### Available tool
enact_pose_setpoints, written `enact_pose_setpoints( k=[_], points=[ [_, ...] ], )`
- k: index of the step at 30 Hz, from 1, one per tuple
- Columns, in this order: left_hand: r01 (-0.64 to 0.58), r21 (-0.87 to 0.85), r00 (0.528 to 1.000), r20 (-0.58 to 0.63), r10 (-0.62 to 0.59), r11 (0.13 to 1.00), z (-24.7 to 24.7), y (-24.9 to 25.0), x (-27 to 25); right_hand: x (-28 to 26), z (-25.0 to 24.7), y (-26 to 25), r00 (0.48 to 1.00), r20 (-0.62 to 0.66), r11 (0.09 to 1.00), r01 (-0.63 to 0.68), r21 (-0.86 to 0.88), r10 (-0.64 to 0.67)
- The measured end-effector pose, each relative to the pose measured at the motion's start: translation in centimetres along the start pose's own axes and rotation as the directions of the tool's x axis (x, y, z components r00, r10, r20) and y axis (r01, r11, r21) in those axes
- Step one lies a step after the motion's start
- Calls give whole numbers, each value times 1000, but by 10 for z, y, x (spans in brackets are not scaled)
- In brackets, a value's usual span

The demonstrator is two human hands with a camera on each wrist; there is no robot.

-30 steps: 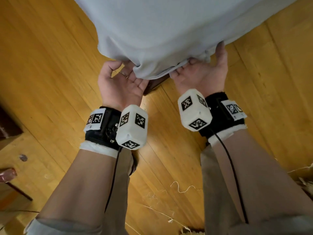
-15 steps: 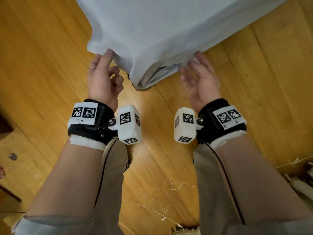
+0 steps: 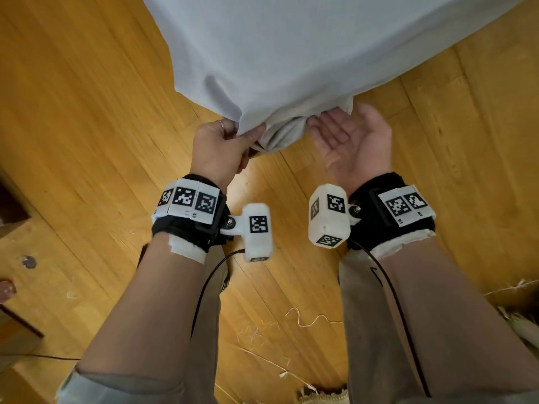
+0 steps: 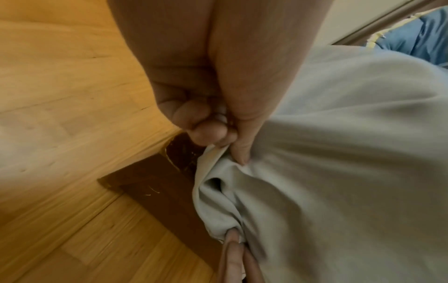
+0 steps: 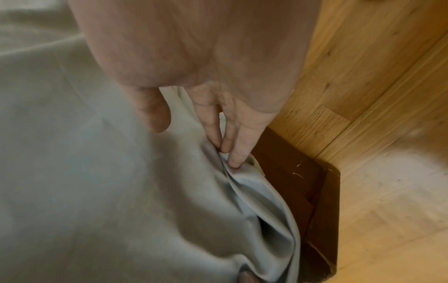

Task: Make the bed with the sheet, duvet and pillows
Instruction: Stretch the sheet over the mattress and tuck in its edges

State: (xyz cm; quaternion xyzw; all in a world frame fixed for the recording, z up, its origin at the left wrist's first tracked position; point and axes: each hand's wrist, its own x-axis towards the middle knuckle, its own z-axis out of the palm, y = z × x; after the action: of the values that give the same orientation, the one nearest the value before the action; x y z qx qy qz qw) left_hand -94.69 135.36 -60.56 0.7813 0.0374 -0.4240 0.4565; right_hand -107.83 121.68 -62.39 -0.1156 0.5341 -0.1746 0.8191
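The left hand (image 3: 217, 148) has its fingers and thumb curled in a tight grip on a fold of the pale grey fabric sheet (image 3: 291, 68), which drapes over the bed corner above the yellow wooden plank floor (image 3: 87, 112). To its right the bunched corner hangs over the dark brown wooden bed frame (image 4: 155, 189). The right hand (image 3: 351, 141), palm up and unclenched, has straight fingertips (image 5: 238, 160) pressing into the folds.

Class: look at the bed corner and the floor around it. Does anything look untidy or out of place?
The sheet is bunched at the corner, not yet smooth, where the left hand pinches it. Loose straw-like strands litter the wooden floor.
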Motion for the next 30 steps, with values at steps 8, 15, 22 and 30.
enact_pose_setpoints(
  k=[8,15,22,30],
  points=[
    [173,-457,973,-58,-223,872,7,5,11,-4,-7,-1,998,60,994,-18,110,12],
    [285,-835,957,218,-192,470,8,7,10,-12,-1,5,987,157,949,-61,311,12],
    [266,-893,963,234,-131,363,14,13,18,3,23,3,966,255,915,-128,384,28],
    [226,-675,974,165,-155,702,-13,15,6,-2,8,-11,1000,-20,992,6,-127,-9]
  ],
)
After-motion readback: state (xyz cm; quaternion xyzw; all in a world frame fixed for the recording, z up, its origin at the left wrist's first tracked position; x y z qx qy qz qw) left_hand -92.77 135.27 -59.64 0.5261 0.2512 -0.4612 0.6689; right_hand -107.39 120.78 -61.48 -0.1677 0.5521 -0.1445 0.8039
